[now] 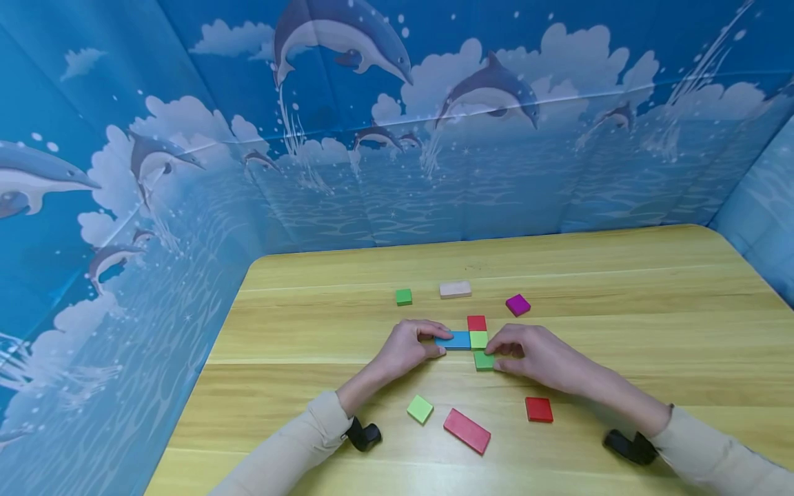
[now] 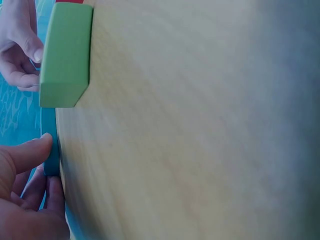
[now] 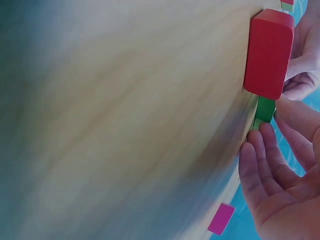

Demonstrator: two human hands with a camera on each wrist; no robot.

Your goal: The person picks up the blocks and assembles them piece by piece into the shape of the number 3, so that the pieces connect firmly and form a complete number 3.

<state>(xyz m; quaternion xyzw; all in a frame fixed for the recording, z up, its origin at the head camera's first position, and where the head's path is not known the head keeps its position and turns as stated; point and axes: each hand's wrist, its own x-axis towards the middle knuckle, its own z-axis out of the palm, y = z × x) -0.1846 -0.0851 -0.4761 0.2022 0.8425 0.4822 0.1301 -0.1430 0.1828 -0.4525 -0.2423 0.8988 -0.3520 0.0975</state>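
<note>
Near the middle of the table, my left hand (image 1: 409, 348) holds the left end of a blue rectangular block (image 1: 457, 341) between thumb and fingers. The block's right end meets a light green square block (image 1: 478, 339). Directly behind that one sits a red square block (image 1: 476, 322). On the near side lies a green square block (image 1: 483, 362), pinched at its right edge by my right hand (image 1: 536, 355). The left wrist view has the thumb and fingers on the blue block (image 2: 51, 160); the right wrist view has fingertips at the green block (image 3: 265, 110), partly hidden behind a red block (image 3: 271, 54).
Behind the hands lie a green block (image 1: 404, 297), a pale rectangular block (image 1: 455, 290) and a purple block (image 1: 517, 305). Nearer are a light green block (image 1: 420, 409), a pinkish-red rectangular block (image 1: 467, 431) and a red block (image 1: 539, 410). A dolphin-print curtain (image 1: 397, 207) borders the wooden table (image 1: 651, 296).
</note>
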